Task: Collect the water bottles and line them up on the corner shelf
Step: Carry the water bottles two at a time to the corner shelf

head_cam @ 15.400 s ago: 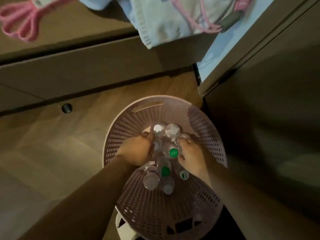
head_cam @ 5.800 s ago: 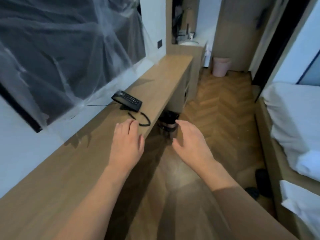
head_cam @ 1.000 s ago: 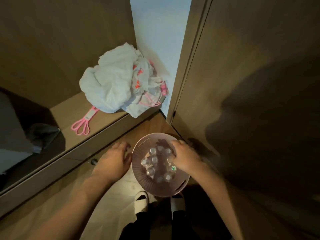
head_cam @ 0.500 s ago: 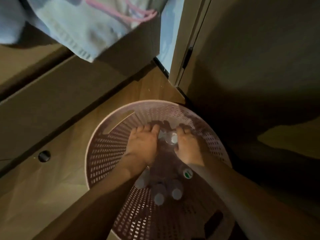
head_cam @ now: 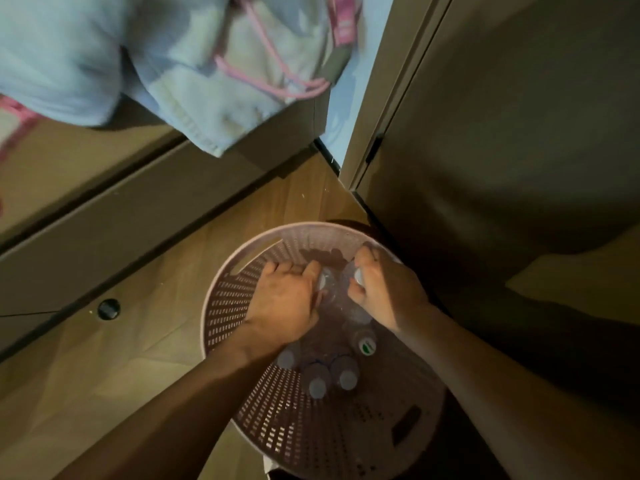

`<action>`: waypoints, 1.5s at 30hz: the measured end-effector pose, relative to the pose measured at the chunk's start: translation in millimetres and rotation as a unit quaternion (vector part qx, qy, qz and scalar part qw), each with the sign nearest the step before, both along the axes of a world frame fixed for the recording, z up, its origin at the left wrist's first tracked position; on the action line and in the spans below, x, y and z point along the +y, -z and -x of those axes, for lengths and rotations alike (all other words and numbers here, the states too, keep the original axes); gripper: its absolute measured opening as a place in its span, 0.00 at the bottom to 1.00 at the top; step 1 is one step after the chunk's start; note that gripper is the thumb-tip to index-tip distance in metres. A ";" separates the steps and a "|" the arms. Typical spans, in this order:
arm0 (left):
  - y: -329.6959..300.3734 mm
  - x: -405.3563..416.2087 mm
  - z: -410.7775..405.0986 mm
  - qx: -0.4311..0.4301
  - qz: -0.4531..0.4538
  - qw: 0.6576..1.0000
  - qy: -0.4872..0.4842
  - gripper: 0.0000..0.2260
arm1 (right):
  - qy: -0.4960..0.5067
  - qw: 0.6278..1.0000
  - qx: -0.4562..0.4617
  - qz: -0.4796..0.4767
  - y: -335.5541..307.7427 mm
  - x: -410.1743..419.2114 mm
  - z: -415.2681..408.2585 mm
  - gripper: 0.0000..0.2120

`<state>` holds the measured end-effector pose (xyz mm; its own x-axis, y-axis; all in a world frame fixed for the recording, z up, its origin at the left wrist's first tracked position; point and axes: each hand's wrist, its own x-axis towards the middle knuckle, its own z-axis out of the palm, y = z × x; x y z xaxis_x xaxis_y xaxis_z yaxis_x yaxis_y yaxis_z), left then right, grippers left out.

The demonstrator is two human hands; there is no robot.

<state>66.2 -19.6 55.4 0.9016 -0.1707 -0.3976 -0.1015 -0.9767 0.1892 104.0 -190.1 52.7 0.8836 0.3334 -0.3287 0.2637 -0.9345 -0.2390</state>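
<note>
Pink perforated plastic forms the round laundry basket (head_cam: 242,306) that stands on the wood-patterned floor (head_cam: 86,393), and both bare hands reach down into it. The left hand (head_cam: 282,301) has its fingers curled together over the top of a clear plastic water bottle with a pale cap (head_cam: 325,282), the thumb side pressed against the bottle's neck. The right hand (head_cam: 384,289) curls its fingers and thumb round a second clear bottle with a white cap (head_cam: 356,277), which shows between thumb and forefinger. The two bottles stand just beside each other, between the two hands, near the far wall of the basket.

Nearer the wrists, below the fingers, more clear water bottles stand upright on the basket's floor: one with a green-and-white cap (head_cam: 367,346) just under the right wrist, and three with pale caps (head_cam: 317,386) clustered close together behind the left wrist. How many more sit under the palms cannot be told.

Beyond the fingertips, a low brown wooden ledge (head_cam: 104,161) runs along the wall, with a pale blue cloth with pink cords (head_cam: 173,64) lying on it and hanging over its edge. A dark brown cabinet door (head_cam: 502,133) stands to the right of the right hand. A small round black fitting (head_cam: 108,309) sits in the floor, well left of the left hand.
</note>
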 end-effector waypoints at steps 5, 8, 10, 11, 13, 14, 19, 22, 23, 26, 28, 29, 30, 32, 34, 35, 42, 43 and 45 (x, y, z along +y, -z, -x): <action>-176.6 15.4 11.0 -0.055 0.057 0.997 -0.012 0.23 | -0.003 0.999 -0.007 -0.047 -173.4 -4.1 1.6 0.16; -293.3 30.6 20.5 -0.133 0.067 0.989 -0.001 0.20 | -0.015 0.998 -0.029 -0.050 -287.9 0.9 6.7 0.16; -369.2 39.3 30.5 -0.181 0.093 0.979 -0.020 0.18 | -0.005 0.997 -0.043 -0.063 -364.0 4.1 13.0 0.15; -404.8 43.4 36.9 -0.202 0.117 0.972 -0.039 0.17 | -0.003 0.995 -0.065 -0.079 -399.1 6.4 17.3 0.14; -467.9 48.2 53.3 -0.247 0.159 0.952 -0.083 0.14 | -0.009 0.989 -0.114 -0.096 -462.3 13.0 28.5 0.13; -494.1 49.3 61.7 -0.270 0.174 0.941 -0.105 0.13 | -0.004 0.988 -0.122 -0.097 -490.3 16.5 33.7 0.13; -586.4 53.3 103.0 -0.336 0.258 0.855 -0.299 0.13 | -0.030 0.971 -0.177 -0.158 -584.3 39.3 55.1 0.13; -617.3 66.6 134.8 -0.359 0.296 0.798 -0.383 0.09 | -0.092 0.963 -0.180 -0.179 -617.2 67.6 71.6 0.14; -625.0 72.1 146.8 -0.365 0.299 0.784 -0.402 0.08 | -0.112 0.960 -0.178 -0.186 -625.8 78.1 77.4 0.13; -646.3 91.9 187.5 -0.389 0.300 0.745 -0.451 0.07 | -0.174 0.948 -0.177 -0.198 -645.8 114.8 96.0 0.11; -657.3 108.9 217.9 -0.414 0.289 0.717 -0.481 0.07 | -0.221 0.940 -0.171 -0.197 -653.5 144.0 111.0 0.10; -660.5 118.2 233.4 -0.427 0.279 0.703 -0.494 0.07 | -0.244 0.935 -0.169 -0.197 -657.7 159.5 119.9 0.10; -663.2 128.4 249.5 -0.440 0.268 0.689 -0.509 0.07 | -0.265 0.929 -0.167 -0.199 -661.6 176.5 130.0 0.09; -665.5 152.3 284.8 -0.463 0.248 0.657 -0.540 0.08 | -0.303 0.918 -0.156 -0.203 -668.1 212.8 154.5 0.09; -665.0 178.5 323.3 -0.480 0.229 0.625 -0.572 0.09 | -0.344 0.907 -0.137 -0.203 -671.4 252.6 182.9 0.09; -663.6 192.1 343.6 -0.485 0.214 0.612 -0.587 0.10 | -0.365 0.900 -0.126 -0.202 -672.3 273.2 198.4 0.09; -651.5 288.7 500.6 -0.495 0.137 0.535 -0.671 0.10 | -0.509 0.834 -0.077 -0.199 -662.6 430.5 335.5 0.12; -653.2 301.7 523.3 -0.499 0.131 0.522 -0.680 0.10 | -0.528 0.822 -0.072 -0.200 -662.0 453.0 357.0 0.12; -657.3 327.5 569.1 -0.498 0.112 0.503 -0.698 0.09 | -0.556 0.804 -0.061 -0.204 -662.4 495.7 400.5 0.11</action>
